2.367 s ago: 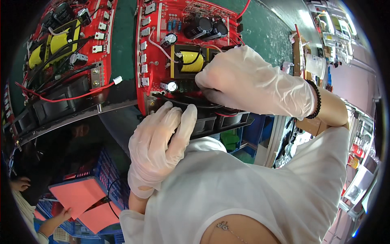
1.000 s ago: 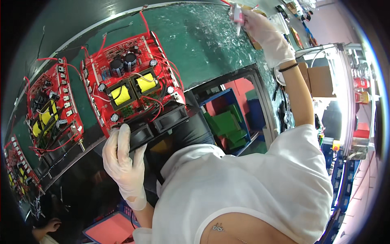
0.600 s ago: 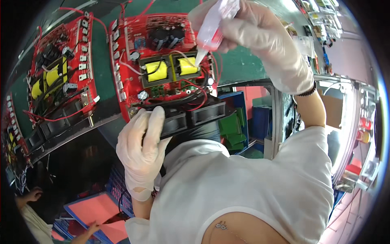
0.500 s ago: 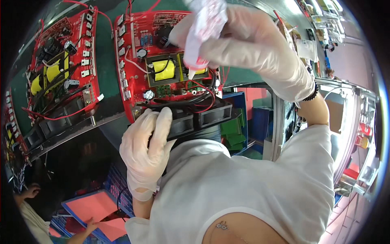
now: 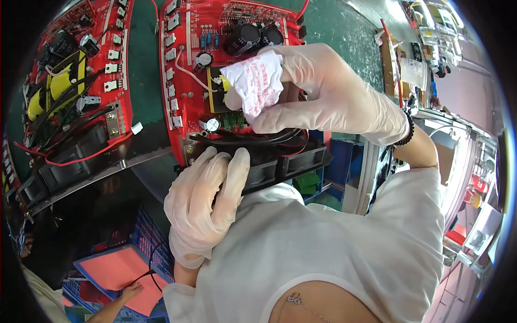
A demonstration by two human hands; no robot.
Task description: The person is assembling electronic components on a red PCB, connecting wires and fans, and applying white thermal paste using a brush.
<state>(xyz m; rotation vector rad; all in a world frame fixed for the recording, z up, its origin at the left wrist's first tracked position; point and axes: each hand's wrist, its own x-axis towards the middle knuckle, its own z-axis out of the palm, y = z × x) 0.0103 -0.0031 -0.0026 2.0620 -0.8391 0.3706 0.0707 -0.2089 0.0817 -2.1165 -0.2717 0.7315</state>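
Right hand (image 5: 323, 94): arched, pinching wrapped tube (image 5: 256, 83)
Left hand (image 5: 202, 202): curled on fan (image 5: 260, 175), grip unclear
Bench (image 5: 148, 81): green
Room: blue crate (image 5: 141, 231)

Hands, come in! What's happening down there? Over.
Right hand: gripping crumpled white tube above red board. Left hand: at left end of black fan housing. Tube and right hand hide part of red board.

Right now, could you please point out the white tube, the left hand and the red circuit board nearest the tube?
White tube (image 5: 255, 82), head view: crumpled body.
Left hand (image 5: 203, 198), head view: gloved back.
Red circuit board (image 5: 193, 110), head view: bare area.
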